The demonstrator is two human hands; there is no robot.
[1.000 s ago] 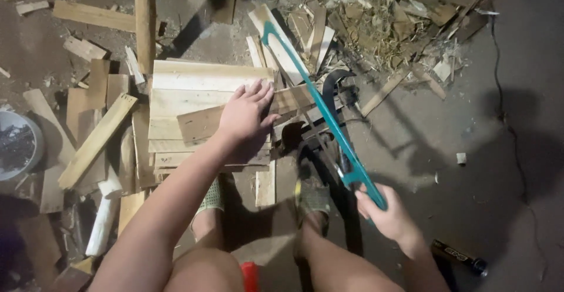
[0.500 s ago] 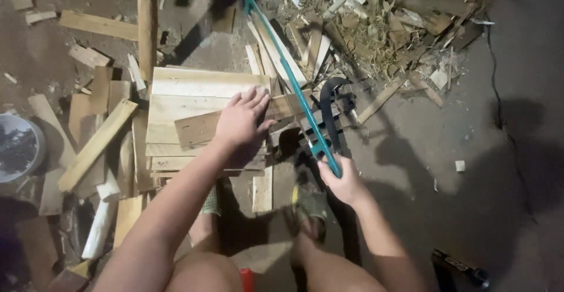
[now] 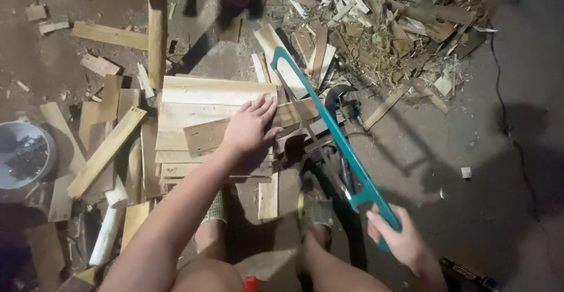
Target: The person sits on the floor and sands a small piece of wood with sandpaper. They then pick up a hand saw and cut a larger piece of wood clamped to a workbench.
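The left hand (image 3: 249, 128) lies flat on a wood strip (image 3: 252, 126), fingers spread, pressing it down. It is not closed around anything. The strip rests on top of a stack of pale boards (image 3: 202, 101) on the floor (image 3: 446, 145), and its right end sticks out past the stack.

The right hand (image 3: 399, 239) is closed tight around the handle of a teal saw (image 3: 335, 133). The saw reaches from that hand, low on the right, up and to the left. Its far tip sits above the top right corner of the boards. The thin blade runs under the teal frame and crosses the strip just to the right of the left hand's fingers.

A dark clamp (image 3: 343, 101) sits just beside the strip's right end, behind the saw. I cannot tell if it bites the strip.

Two feet show below the boards. One foot (image 3: 317, 212) is right next to the saw blade.

More planks (image 3: 103, 151) lie loose along the left side of the boards. A round grey bucket (image 3: 23, 154) sits at the far left. A big heap of wood scraps (image 3: 382, 27) and dry stalks fills the top right. A thin black cable (image 3: 511, 133) runs down the floor on the right
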